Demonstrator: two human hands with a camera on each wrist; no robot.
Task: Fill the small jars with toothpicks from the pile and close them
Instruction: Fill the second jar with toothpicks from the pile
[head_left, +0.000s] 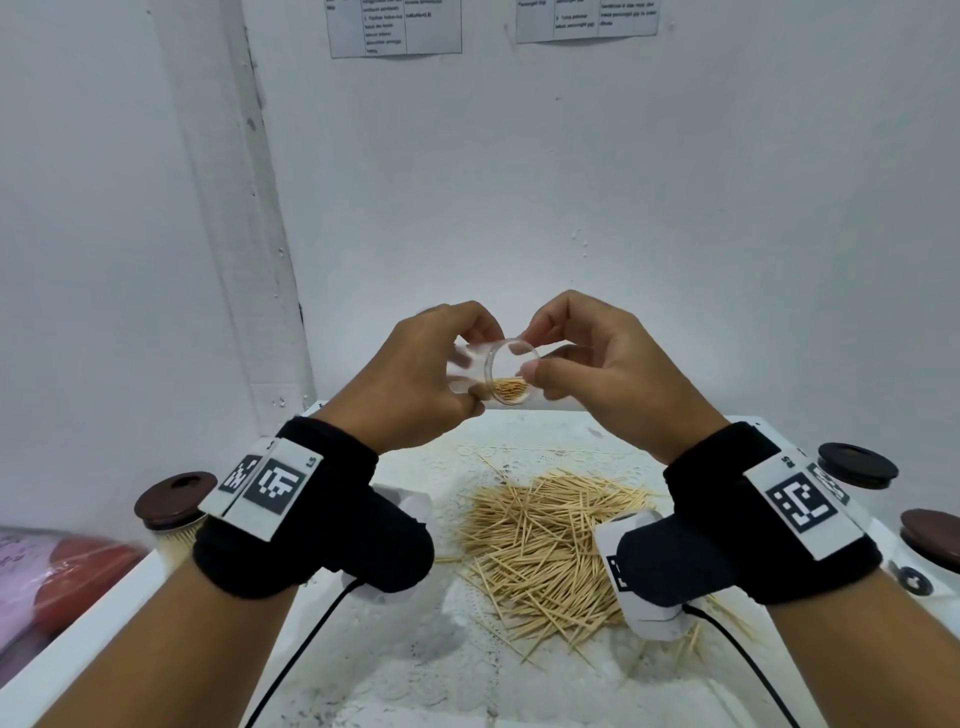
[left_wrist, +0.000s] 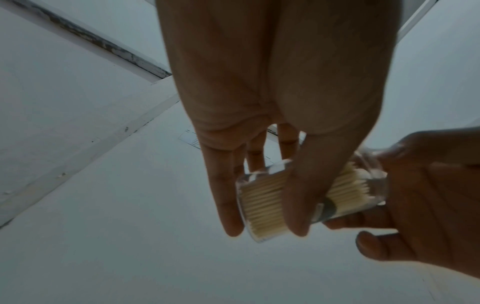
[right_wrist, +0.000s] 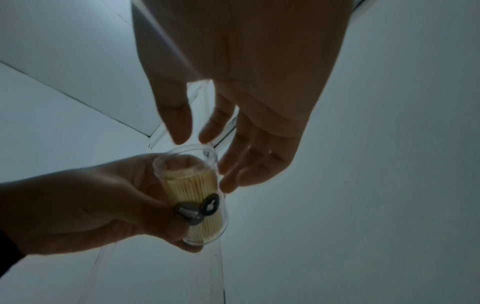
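left hand (head_left: 423, 371): fingers and thumb curled round the clear toothpick jar (head_left: 498, 375), held lying sideways, mouth facing the right fingertips | right hand (head_left: 587, 358): thumb and forefinger nearly closed at the jar rim, whether they pinch anything can't be told | toothpick pile (head_left: 550, 545): on the table well below both hands

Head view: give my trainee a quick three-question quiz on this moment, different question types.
1. True or false: the jar in the left hand has a lid on.
2. Where is the toothpick pile? A) on the table below the hands B) inside a bag C) on the floor
3. Fill in: the right hand touches the jar at its ____.

Key: 1 false, its mouth is open; 2 A; 3 rim.
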